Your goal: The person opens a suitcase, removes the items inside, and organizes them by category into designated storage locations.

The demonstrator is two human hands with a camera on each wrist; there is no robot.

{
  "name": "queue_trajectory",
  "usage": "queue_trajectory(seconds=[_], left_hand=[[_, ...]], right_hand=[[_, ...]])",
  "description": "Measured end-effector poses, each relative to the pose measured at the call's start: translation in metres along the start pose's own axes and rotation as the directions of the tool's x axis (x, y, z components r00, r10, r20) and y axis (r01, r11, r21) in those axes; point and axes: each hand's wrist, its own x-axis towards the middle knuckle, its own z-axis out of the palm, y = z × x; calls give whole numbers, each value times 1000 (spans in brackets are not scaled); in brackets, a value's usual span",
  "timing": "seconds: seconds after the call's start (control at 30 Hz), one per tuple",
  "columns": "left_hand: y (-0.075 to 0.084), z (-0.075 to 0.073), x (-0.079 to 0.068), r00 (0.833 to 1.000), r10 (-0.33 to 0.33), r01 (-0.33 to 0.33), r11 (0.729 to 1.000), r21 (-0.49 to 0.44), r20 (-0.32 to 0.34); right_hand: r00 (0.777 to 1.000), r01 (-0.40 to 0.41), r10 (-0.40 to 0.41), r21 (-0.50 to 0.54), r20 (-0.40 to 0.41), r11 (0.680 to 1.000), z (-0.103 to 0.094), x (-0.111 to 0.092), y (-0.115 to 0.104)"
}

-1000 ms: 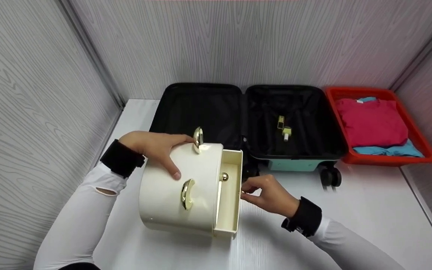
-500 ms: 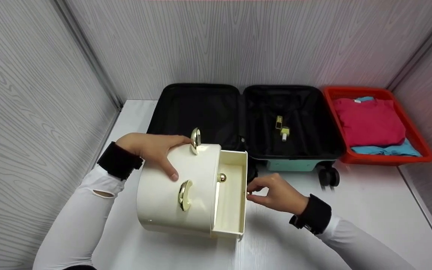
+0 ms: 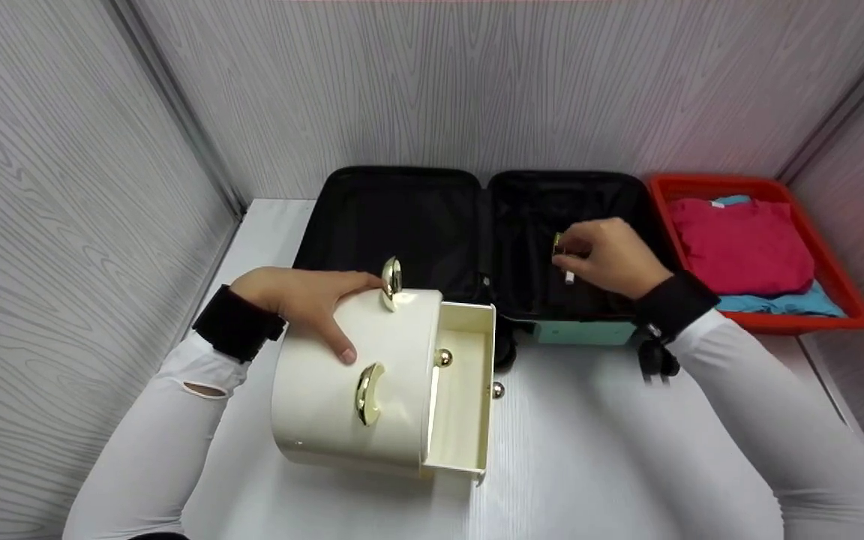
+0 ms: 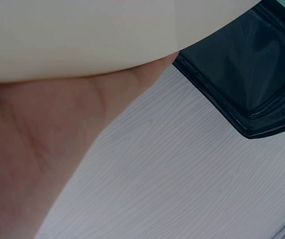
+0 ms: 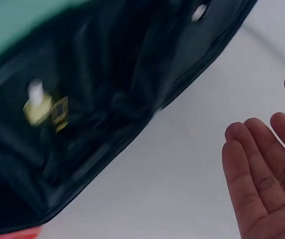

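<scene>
A cream storage box (image 3: 398, 330) with gold handles stands on the white table in the head view. My left hand (image 3: 310, 300) rests spread over its curved top, thumb near one handle; in the left wrist view the palm lies against its side. One drawer (image 3: 462, 405) sticks out to the right, its gold ball knob (image 3: 498, 391) free. My right hand (image 3: 608, 256) hovers over the suitcase's right half, overlapping a small yellow-green bottle with a white cap (image 3: 569, 277). The right wrist view shows its fingers loosely extended, holding nothing, with the bottle (image 5: 38, 110) beside a small black-and-gold item (image 5: 60, 113).
An open black-lined suitcase (image 3: 402, 217) lies behind the box, its teal shell and wheels facing me. To its right a red basket (image 3: 844, 296) holds folded pink and blue clothes. Grey wood-grain panels enclose the table at the back and sides.
The drawer has come further out to the right. My right hand has let go of its knob and moved up and right over the suitcase. The left hand stays on the box.
</scene>
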Motion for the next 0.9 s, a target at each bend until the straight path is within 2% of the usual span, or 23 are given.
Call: queue_trajectory(seconds=[0.2,0.43,0.57,0.7,0.9], left_hand=[[0,3,-1,1000,-4,4,1000,0,-2],[2,7,-1,1000,14,-14,1000,-9,-5],[4,5,-1,1000,16,-16,1000,-12,-5],[5,5,0,1000,8,-8,1000,-10,-4],[5,6,0,1000,4,-4,1000,-4,-1]], right_hand=[[994,-105,106,-110,9,988,6,21,40],[981,-189,193,-144,18,971,28,21,75],[974,-223,226,-142,7,964,34,21,83],[975,-220,222,-174,-5,960,35,26,86],[966,-237,254,-220,54,946,40,33,90]])
